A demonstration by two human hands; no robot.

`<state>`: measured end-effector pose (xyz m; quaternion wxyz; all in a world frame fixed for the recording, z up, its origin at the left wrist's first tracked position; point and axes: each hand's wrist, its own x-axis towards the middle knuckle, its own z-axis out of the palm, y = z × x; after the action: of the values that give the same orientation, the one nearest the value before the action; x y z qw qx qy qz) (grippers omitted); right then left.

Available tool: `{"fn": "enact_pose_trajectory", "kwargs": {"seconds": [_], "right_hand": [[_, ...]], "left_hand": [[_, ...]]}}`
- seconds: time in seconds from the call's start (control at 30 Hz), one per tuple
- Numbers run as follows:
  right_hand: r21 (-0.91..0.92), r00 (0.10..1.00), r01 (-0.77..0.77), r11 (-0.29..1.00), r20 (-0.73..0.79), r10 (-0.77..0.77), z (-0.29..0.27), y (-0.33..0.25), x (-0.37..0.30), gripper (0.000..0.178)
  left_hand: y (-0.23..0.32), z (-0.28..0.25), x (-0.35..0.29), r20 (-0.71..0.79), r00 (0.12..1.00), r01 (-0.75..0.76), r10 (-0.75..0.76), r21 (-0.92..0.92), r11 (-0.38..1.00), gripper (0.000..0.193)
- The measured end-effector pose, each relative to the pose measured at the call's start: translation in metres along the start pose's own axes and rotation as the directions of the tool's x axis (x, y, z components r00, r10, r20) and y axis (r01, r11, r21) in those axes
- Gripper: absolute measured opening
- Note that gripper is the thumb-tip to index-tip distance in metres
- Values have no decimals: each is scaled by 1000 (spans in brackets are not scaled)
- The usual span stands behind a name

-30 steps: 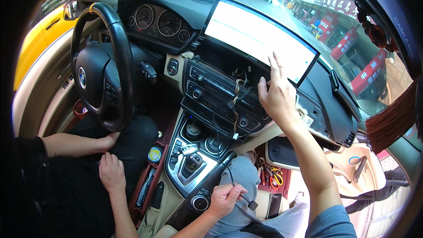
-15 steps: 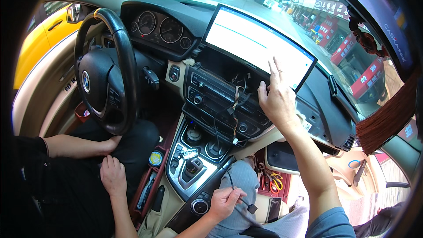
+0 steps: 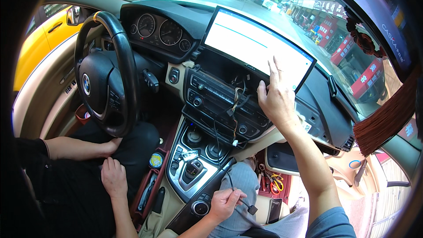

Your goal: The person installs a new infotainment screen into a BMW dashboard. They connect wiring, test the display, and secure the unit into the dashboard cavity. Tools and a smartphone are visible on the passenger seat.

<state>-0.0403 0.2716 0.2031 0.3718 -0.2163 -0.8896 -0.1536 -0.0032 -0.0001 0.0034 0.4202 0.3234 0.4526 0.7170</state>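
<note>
Fingertips of my right hand (image 3: 280,101) lie over the lower part of a large tilted touchscreen (image 3: 246,39), which shows a mostly white page. The index and middle fingers are stretched out and the thumb stands apart below the frame. Whether the fingertips touch the glass, I cannot tell. Low in the middle, my left hand (image 3: 225,203) is closed on a thin black cable (image 3: 231,180), whose black plug (image 3: 252,210) hangs free past the fingers. Beneath the screen, loose wires (image 3: 238,99) with connectors dangle over the radio and climate panel (image 3: 216,99).
A person in black sits left behind the steering wheel (image 3: 125,75), hands (image 3: 113,177) near the lap. The gear lever (image 3: 192,169) and console lie between us. Pliers (image 3: 276,184) and tools lie beyond my knee. A phone (image 3: 274,210) rests beside my leg. A brown tassel (image 3: 381,128) hangs right.
</note>
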Motion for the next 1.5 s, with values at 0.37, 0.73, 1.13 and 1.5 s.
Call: {"fn": "enact_pose_trajectory", "kwargs": {"seconds": [0.37, 0.73, 1.13, 1.5], "right_hand": [[2, 1000, -15, 1000, 7, 15, 0, -1, 1, 65], [67, 997, -53, 996, 54, 49, -3, -10, -4, 59], [205, 988, 131, 970, 57, -146, 12, -66, 36, 55], [210, 971, 236, 949, -8, -240, 47, -102, 90, 60]], "left_hand": [[2, 3, 0, -22, 999, -23, 23, -3, 1000, 45], [-1, 3, 0, -19, 1000, -21, 20, -1, 1000, 44], [-2, 2, 0, -15, 999, 39, -39, -3, 999, 44], [-1, 1, 0, -36, 995, 89, -88, 9, 996, 44]]}}
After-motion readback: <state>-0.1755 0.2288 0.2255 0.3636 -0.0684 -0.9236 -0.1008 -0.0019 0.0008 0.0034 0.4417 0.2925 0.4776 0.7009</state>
